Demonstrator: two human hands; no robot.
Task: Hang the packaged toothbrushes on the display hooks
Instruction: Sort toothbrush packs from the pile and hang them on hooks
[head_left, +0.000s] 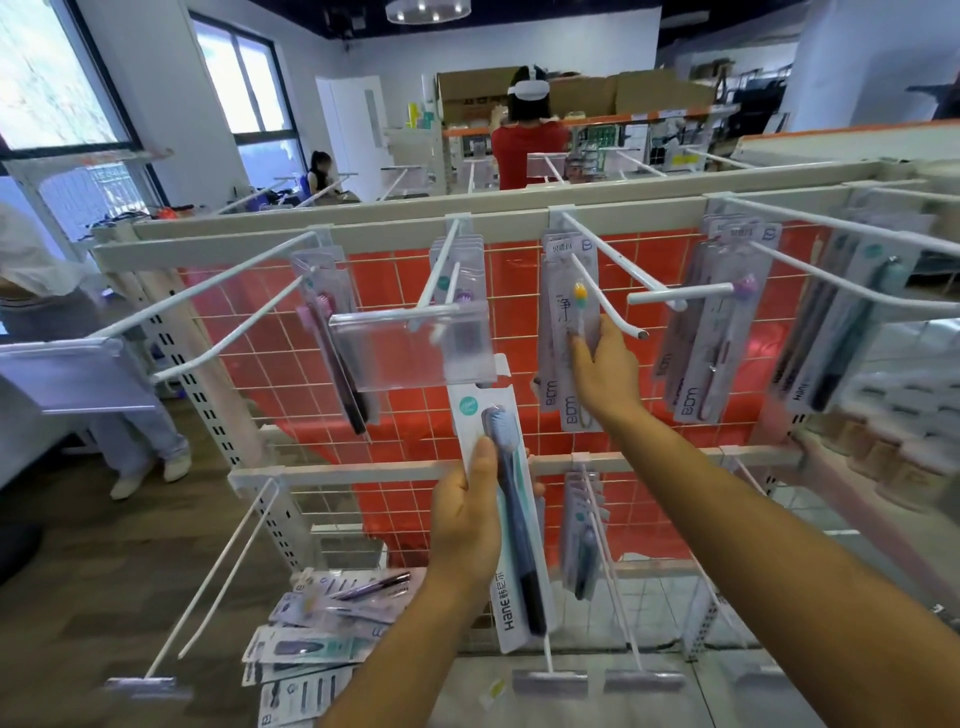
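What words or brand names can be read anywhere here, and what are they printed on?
"Hane": foot of the blue toothbrush package in the left hand; the characters after it are unclear.
"净": yellow-bristled toothbrush package that the right hand grips.
"BDM": foot of the hanging packages to its right.
"Hane": far-right package.
Too blurred: pile of packages below, cartons at the back.

Far across the room I see a person in a red top (527, 150) facing cardboard boxes (571, 93); far left someone sits (318, 174) below the windows (244, 78), and white shoes (177, 464) stand near left
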